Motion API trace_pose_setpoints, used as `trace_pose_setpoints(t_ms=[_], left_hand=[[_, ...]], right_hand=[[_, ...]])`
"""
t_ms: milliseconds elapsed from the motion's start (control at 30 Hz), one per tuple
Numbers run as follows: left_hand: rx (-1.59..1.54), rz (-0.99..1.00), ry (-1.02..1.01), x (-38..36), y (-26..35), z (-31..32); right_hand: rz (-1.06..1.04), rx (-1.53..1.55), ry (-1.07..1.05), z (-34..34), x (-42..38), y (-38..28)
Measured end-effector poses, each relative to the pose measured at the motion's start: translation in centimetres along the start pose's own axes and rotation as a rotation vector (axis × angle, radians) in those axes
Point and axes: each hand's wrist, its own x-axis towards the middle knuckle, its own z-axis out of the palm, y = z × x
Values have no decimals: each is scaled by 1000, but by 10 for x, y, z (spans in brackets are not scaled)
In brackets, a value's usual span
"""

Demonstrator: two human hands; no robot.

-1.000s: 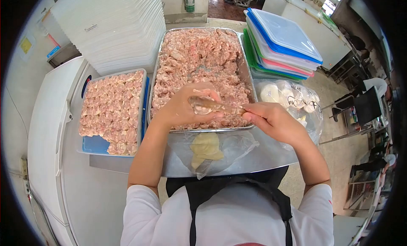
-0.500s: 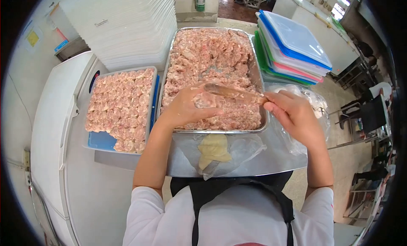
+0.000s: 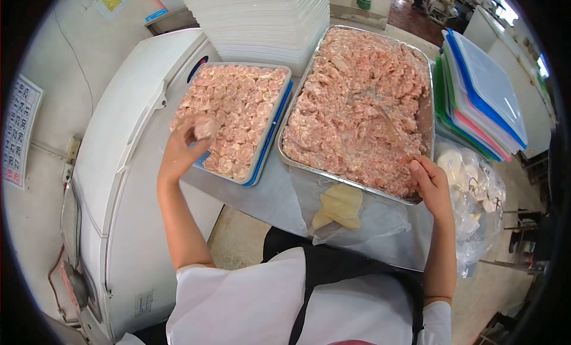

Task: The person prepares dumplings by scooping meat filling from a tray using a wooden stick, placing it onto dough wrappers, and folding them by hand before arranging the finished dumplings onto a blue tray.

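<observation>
My left hand (image 3: 178, 153) pinches a meat dumpling (image 3: 206, 127) over the front left of a shallow plastic tray (image 3: 273, 131). Rows of similar dumplings (image 3: 241, 98) fill most of that tray; the hand hides part of its front corner. At the near right corner of a large metal pan (image 3: 342, 181), my right hand (image 3: 430, 183) grips a wooden spatula (image 3: 391, 131), its blade lying over the ground meat (image 3: 357, 107). Just in front of the pan, yellow dumpling wrappers (image 3: 340, 206) lie on a clear plastic bag (image 3: 380, 226).
A tall stack of white trays (image 3: 267, 30) stands behind the dumpling tray. Coloured lids (image 3: 485, 89) are piled right of the pan, above a plastic bag of pale rounds (image 3: 473, 184). A white freezer (image 3: 137, 137) borders the left side.
My left hand has moved from over the pan to the dumpling tray, carrying the dumpling. My right hand has lowered the spatula into the meat. The view has turned left.
</observation>
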Motion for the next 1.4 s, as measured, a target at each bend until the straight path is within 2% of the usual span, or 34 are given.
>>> trace_pose_setpoints(t_ms=[33, 100, 300, 467, 533, 967, 1033, 1233, 1333, 1400], left_hand=[[11, -4, 6, -7, -5, -10], [520, -165, 87, -19, -11, -22], [837, -185, 191, -17, -26, -16], [808, -231, 164, -22, -22, -17], [812, -244, 164, -25, -22, -19], [785, -198, 141, -23, -32, -29], [745, -178, 126, -24, -28, -28], [983, -230, 127, -17, -42, -28], [1047, -201, 194, -18, -51, -30], [1149, 214, 335, -22, -51, -29]], right_hand=[[-3, 2, 0, 0, -1, -2], [-6, -1, -18, -1, 0, -2], [-7, -16, -10, 1, -2, 0], [-54, -67, 6, 3, -4, -1], [-3, -3, -2, 3, -4, -2], [-62, -107, 43, 8, -2, 0], [11, -25, 52, 11, -4, -5], [-28, -106, 54, 9, -3, -1], [-7, -82, 47, 9, -3, -2], [-11, -85, 53, 9, -2, 1]])
